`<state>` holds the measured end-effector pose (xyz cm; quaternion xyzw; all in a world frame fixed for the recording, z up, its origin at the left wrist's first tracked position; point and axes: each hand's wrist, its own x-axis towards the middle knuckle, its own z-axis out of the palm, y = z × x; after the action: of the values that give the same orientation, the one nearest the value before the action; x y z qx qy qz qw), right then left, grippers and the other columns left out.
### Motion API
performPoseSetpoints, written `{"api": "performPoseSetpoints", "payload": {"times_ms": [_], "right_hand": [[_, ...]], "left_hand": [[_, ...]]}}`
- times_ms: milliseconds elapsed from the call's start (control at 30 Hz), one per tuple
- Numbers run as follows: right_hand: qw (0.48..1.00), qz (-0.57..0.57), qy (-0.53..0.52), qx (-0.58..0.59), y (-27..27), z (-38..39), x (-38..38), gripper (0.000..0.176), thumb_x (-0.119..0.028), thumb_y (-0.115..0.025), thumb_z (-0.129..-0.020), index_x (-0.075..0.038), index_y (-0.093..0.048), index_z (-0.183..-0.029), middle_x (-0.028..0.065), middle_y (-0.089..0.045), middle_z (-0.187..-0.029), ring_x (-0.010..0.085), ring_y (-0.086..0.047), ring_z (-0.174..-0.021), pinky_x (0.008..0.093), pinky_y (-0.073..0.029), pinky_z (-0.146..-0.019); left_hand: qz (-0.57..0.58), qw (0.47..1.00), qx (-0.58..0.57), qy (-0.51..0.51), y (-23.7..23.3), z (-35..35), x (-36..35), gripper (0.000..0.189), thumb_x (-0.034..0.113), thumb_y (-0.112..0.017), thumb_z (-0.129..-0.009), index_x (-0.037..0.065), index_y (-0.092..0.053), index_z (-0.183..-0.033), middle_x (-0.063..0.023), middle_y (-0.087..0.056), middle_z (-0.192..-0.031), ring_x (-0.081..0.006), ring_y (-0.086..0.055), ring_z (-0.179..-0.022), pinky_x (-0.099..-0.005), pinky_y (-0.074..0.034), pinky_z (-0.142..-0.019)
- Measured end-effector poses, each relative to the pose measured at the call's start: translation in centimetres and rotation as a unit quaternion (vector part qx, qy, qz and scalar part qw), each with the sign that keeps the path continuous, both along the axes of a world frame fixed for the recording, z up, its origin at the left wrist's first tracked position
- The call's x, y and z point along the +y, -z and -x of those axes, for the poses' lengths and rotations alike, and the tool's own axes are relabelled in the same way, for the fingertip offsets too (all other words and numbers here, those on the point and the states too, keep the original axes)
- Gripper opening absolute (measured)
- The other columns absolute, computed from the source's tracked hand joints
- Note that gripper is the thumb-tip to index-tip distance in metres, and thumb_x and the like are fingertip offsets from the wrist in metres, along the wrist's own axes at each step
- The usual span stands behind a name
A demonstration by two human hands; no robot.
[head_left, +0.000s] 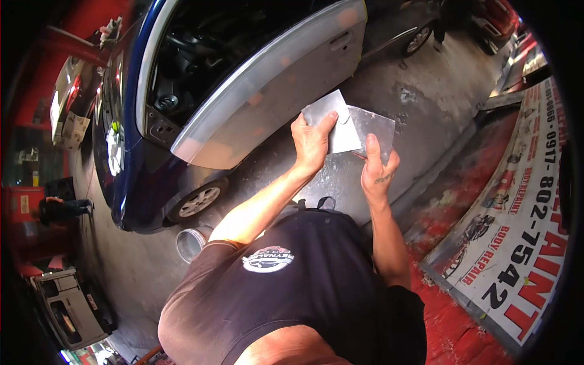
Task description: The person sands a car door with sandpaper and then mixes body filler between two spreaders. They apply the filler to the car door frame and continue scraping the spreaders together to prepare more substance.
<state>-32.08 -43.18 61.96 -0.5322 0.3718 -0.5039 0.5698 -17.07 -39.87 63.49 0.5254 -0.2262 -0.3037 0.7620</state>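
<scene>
My left hand (313,140) grips a thin, light-grey putty spreader (342,135), thumb lying on its face. In my right hand (378,170) is a darker grey putty spreader (378,125), pinched between the thumb and the fingers behind it. The two flat sheets meet and overlap at their edges in front of me. A small pale dab of putty (344,115) shows where they meet. Beyond my left hand stands a car door (274,91), its outer face whitish grey with pinkish patches. The fingers behind both sheets are mostly hidden.
The door belongs to a dark blue car (143,176) on my left, with its wheel (199,202) near my elbow. A round metal can (191,244) is on the floor (267,167). At right hangs a printed banner (517,201). A person (64,208) is at far left.
</scene>
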Motion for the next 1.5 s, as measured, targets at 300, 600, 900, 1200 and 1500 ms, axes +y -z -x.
{"api": "performPoseSetpoints", "payload": {"times_ms": [300, 600, 900, 1200, 1500], "right_hand": [[0.988, 0.085, -0.087, 0.099, -3.1, 0.9, -1.5, 0.022, -0.017, -0.067, -0.104, 0.003, -0.072, -0.101, 0.0072, -0.071, -0.083, 0.0120, -0.061, -0.077, 0.0314, -0.048, -0.070], [0.962, -0.005, -0.232, 0.146, -2.2, 2.9, -2.8, 0.026, -0.025, -0.072, -0.101, 0.001, -0.074, -0.104, 0.0120, -0.070, -0.087, 0.0179, -0.063, -0.083, 0.0373, -0.050, -0.078], [0.977, -0.093, -0.157, -0.110, 3.0, 5.8, -5.9, 0.048, -0.016, -0.077, -0.099, 0.005, -0.060, -0.139, 0.0095, -0.071, -0.126, 0.0170, -0.067, -0.114, 0.0329, -0.051, -0.103], [0.954, -0.125, -0.073, -0.262, 1.6, 3.8, -5.1, 0.045, -0.022, -0.077, -0.101, -0.001, -0.062, -0.137, 0.0096, -0.068, -0.132, 0.0266, -0.066, -0.122, 0.0460, -0.052, -0.106], [0.964, 0.100, -0.068, 0.236, 2.3, 5.5, -2.8, 0.037, -0.010, -0.069, -0.100, 0.006, -0.062, -0.132, 0.0185, -0.073, -0.124, 0.0265, -0.070, -0.114, 0.0382, -0.052, -0.102]], "left_hand": [[-0.030, 0.991, -0.117, 0.052, -1.2, -1.4, 0.4, 0.019, 0.014, -0.079, -0.097, 0.002, -0.072, -0.110, -0.0014, -0.075, -0.096, -0.0087, -0.067, -0.085, -0.0270, -0.055, -0.078], [-0.019, 0.979, -0.114, 0.167, -4.3, -1.8, -0.5, 0.023, 0.016, -0.080, -0.096, -0.003, -0.072, -0.108, -0.0048, -0.077, -0.096, -0.0098, -0.069, -0.085, -0.0277, -0.056, -0.078], [0.032, 0.978, 0.121, 0.169, -2.3, -4.6, -1.0, 0.039, 0.014, -0.077, -0.098, -0.002, -0.062, -0.131, -0.0141, -0.075, -0.119, -0.0237, -0.076, -0.102, -0.0407, -0.064, -0.092], [-0.012, 0.900, 0.355, 0.253, 4.3, -0.7, 2.9, 0.041, 0.024, -0.072, -0.103, 0.002, -0.063, -0.136, -0.0127, -0.074, -0.127, -0.0252, -0.073, -0.116, -0.0429, -0.058, -0.106], [0.005, 0.966, 0.209, 0.153, 1.1, -2.1, 2.4, 0.041, 0.034, -0.063, -0.109, 0.002, -0.060, -0.136, -0.0105, -0.072, -0.125, -0.0217, -0.071, -0.112, -0.0397, -0.057, -0.102]]}}
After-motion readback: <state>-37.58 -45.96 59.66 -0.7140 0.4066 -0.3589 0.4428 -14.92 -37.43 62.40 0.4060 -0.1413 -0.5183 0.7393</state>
